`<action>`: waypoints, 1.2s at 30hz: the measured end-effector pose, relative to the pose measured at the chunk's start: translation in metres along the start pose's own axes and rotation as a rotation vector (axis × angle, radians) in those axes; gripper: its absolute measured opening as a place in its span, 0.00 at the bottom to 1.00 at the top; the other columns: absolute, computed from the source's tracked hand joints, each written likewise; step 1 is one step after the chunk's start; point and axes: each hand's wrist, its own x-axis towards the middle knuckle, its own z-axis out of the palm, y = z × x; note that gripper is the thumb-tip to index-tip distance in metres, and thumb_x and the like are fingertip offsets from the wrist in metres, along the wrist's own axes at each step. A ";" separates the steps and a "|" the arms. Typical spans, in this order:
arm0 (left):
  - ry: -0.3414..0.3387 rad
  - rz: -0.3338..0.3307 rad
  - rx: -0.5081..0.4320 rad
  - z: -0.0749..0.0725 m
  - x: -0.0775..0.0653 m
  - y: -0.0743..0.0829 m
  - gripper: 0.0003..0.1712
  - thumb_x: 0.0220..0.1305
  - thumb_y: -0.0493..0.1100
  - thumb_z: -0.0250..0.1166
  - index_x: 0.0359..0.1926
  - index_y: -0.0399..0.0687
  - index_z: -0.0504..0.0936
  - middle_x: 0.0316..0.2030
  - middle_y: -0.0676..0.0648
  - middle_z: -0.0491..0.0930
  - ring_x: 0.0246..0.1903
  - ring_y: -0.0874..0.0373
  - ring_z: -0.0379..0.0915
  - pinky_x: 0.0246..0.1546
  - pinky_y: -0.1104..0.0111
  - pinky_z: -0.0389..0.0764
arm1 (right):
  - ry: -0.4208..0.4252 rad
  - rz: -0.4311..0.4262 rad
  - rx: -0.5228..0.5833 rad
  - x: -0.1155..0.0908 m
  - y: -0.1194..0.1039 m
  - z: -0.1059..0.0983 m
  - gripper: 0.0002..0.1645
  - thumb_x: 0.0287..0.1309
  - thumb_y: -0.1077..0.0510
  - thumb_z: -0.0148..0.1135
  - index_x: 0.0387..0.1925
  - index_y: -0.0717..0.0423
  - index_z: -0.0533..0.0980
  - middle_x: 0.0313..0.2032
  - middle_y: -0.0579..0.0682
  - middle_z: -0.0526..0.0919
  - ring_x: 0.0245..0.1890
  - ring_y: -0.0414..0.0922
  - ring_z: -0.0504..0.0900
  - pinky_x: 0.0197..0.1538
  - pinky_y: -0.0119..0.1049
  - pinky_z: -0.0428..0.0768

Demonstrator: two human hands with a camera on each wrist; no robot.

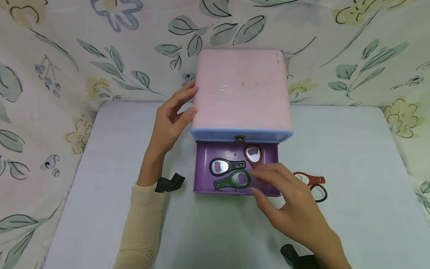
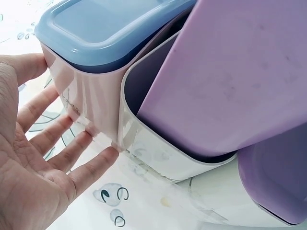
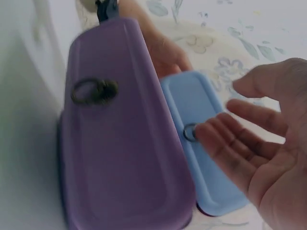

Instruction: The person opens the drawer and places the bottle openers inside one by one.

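Observation:
A small pink drawer cabinet point(image 1: 242, 89) stands at the back of the table, its blue upper drawer point(image 2: 110, 28) closed and its purple lower drawer point(image 1: 205, 183) pulled out. Inside the purple drawer lie a black bottle opener point(image 1: 220, 167), a green bottle opener point(image 1: 231, 180) and a red bottle opener point(image 1: 253, 153). My left hand point(image 1: 171, 121) rests its spread fingertips against the cabinet's left side. Over the drawer's right front corner is my right hand point(image 1: 292, 201), fingers apart and holding nothing; it partly covers the red opener's handle in the head view.
Right of the drawer, another red bottle opener point(image 1: 315, 179) and a dark-rimmed opener point(image 1: 319, 193) lie on the white table point(image 1: 352, 157), partly behind the right hand. A flowered cloth point(image 1: 141, 48) hangs behind the cabinet. Ring pulls point(image 3: 190, 132) stick out from the drawer fronts.

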 end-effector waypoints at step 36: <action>-0.011 0.027 0.008 -0.002 -0.001 -0.004 0.35 0.73 0.50 0.68 0.71 0.31 0.74 0.79 0.45 0.68 0.77 0.47 0.67 0.65 0.68 0.83 | -0.200 0.593 0.513 -0.081 0.028 0.093 0.17 0.74 0.63 0.62 0.60 0.59 0.80 0.50 0.54 0.91 0.44 0.41 0.90 0.47 0.34 0.90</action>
